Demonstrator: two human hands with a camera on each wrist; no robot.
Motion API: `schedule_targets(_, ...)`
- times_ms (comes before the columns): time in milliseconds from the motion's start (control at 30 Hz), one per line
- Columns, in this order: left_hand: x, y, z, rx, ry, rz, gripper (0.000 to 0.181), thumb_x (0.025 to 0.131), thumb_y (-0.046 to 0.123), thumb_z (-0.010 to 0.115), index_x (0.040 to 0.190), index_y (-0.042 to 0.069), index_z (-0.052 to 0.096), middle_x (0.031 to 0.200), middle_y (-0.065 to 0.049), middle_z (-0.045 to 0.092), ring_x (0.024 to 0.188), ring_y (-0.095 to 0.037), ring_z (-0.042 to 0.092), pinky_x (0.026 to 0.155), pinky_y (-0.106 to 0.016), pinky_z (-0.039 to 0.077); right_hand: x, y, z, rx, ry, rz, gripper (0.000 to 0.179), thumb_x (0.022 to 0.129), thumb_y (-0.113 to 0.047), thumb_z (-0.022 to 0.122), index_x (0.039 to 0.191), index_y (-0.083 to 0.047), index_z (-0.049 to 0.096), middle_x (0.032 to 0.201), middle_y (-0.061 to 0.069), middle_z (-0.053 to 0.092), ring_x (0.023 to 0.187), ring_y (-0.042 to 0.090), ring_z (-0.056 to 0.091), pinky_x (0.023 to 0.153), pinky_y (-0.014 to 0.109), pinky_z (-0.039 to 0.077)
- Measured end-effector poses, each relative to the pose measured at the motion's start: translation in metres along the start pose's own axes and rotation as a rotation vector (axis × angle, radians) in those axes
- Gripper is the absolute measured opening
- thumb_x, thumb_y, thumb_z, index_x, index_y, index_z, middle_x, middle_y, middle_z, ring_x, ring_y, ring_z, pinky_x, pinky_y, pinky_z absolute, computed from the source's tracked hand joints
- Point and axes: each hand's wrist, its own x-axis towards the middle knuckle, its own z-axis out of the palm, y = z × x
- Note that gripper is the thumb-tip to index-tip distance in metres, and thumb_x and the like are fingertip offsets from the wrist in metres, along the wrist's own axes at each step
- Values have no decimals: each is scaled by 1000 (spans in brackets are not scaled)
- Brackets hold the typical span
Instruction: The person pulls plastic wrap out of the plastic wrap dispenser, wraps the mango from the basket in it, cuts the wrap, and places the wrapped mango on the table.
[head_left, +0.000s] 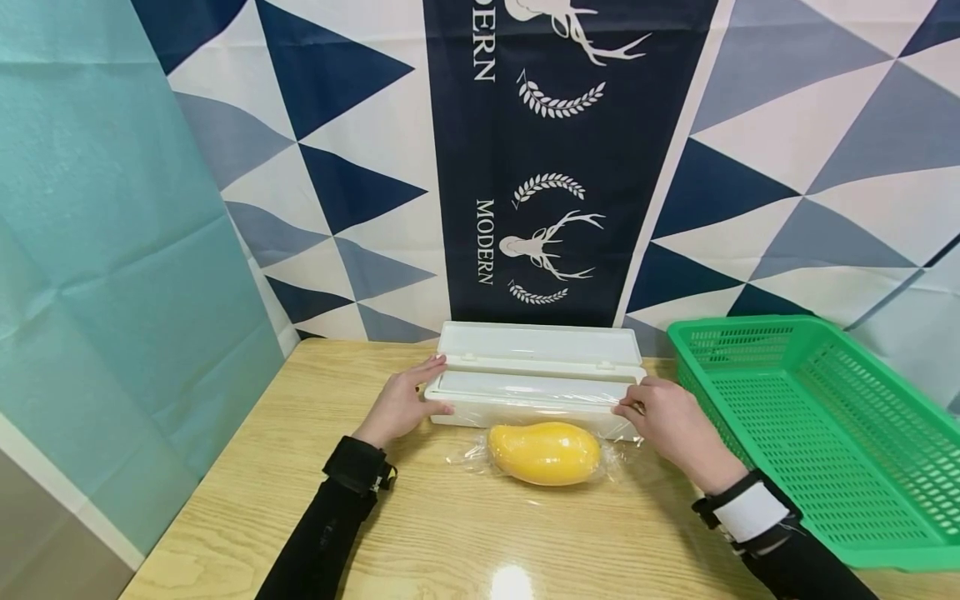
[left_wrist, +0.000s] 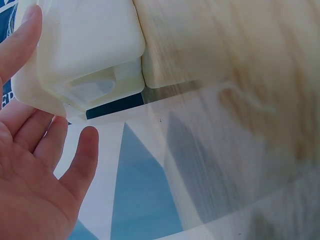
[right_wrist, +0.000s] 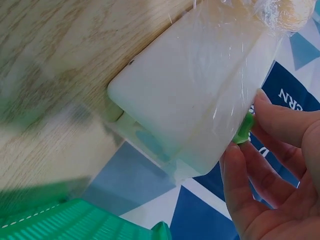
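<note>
A white cling film dispenser [head_left: 468, 414] lies on the table with its lid [head_left: 536, 340] tipped back. My left hand [head_left: 397, 404] holds its left end, thumb at the front and fingers behind. At the right end, my right hand [head_left: 671, 421] pinches a small green slide cutter [right_wrist: 244, 129] on the dispenser's edge, as the right wrist view shows. Clear film [right_wrist: 222, 75] runs over the dispenser's front. Just in front of the dispenser, a yellow mango [head_left: 543, 452] lies wrapped in film, loose ends sticking out on both sides.
To the right stands a green perforated basket [head_left: 787, 417], close beside my right forearm. Behind the wooden table [head_left: 450, 533] hangs a patterned cloth [head_left: 367, 150] near the dispenser's lid. A teal cloth [head_left: 127, 275] borders the left side.
</note>
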Motion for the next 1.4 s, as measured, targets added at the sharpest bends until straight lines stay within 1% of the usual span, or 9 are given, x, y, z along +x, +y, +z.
schedule_targets(167,1,1,0,1,0,-3,78,78,34,85,145,11,53,154,7,40,142,-17,37,110,-39,39,-1,3,1,-10,20,-18,13,83,-16,81,75,-11,72,69,-4,56,64,17,57,58,39,50)
schedule_targets(333,2,1,0,-4,-1,2,78,78,33,85,145,11,53,154,6,40,141,-18,37,111,-40,37,-2,4,1,-13,30,-24,14,83,-16,81,74,-11,71,69,-4,56,64,17,55,57,38,49)
schedule_targets(567,3,2,-1,-6,-6,-9,78,78,33,85,145,11,53,154,7,39,142,-16,37,112,-39,35,-1,4,0,-13,42,-37,14,82,-16,81,74,-10,71,69,-3,56,63,17,55,57,37,49)
schedule_targets(833,3,2,-2,-17,-8,-11,77,78,31,85,144,9,53,154,5,40,142,-16,36,112,-39,36,-1,5,0,-19,45,-38,15,81,-15,82,73,-9,72,68,-2,55,64,17,54,57,38,49)
schedule_targets(1067,3,2,-2,-16,-14,-22,77,78,31,85,145,11,53,154,7,39,142,-15,36,112,-38,36,-2,7,1,-20,52,-30,14,81,-15,82,73,-9,72,69,-2,55,64,18,55,58,38,49)
schedule_targets(1300,4,1,-2,-14,-14,-26,77,78,31,85,145,11,53,154,7,39,142,-15,35,114,-39,32,-1,8,-1,-22,50,-26,14,81,-14,82,73,-9,72,70,-1,57,64,17,55,58,38,49)
schedule_targets(1400,4,1,-2,-16,-12,-26,76,78,31,85,145,11,53,154,7,40,142,-16,35,114,-40,33,-1,8,-1,-20,53,-25,14,81,-14,82,73,-9,72,70,-1,57,64,17,55,58,38,50)
